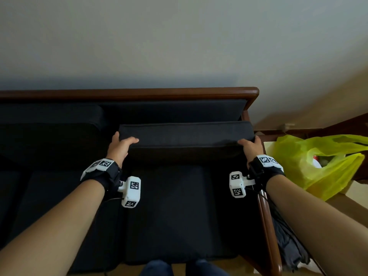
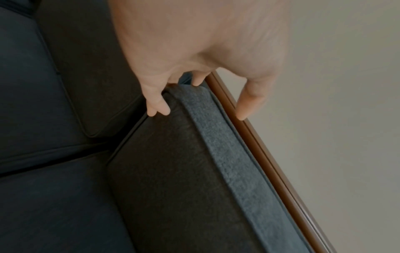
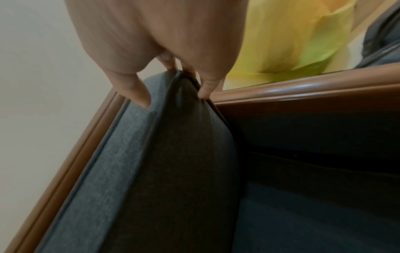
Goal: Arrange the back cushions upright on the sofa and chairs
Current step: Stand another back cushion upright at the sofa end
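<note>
two bare forearms are seen nearest the head camera, reaching over the seat cushion (image 1: 175,212) of the sofa (image 1: 139,93). the left hand (image 1: 120,147) is clamped on the upper left corner of the back cushion (image 1: 187,136), thumb on top and fingers curled round the edge; the right hand (image 1: 251,146) is pinched on the upper right corner. the hands are kept well apart, one at each end. the cushion is held at the right end of the sofa, just in front of the wooden back rail, apparently tilted and not yet settled against it. another back cushion (image 1: 51,124) to the left appears to be in place. chairs are not shown, so that part is judged still left. a yellow plastic bag (image 1: 310,160) lies beside the sofa's arm.
</note>
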